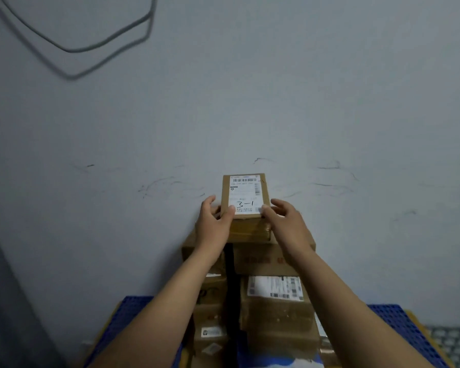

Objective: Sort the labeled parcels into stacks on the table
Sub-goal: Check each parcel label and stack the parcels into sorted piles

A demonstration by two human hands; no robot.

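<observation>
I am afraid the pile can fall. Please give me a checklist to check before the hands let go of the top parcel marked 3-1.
1. Label readable: ok. The top parcel shows its label, handwritten 3-1, facing up.
2. Both hands on it: ok. The left hand and right hand touch its near corners.
3. Fully supported: cannot tell. Its far end is hidden; it seems to sit on the box below.
4. Stack straight: not ok. The lower boxes look uneven, with a dark gap between them.
5. Same number below: cannot tell. Lower labels are blurred.
</observation>
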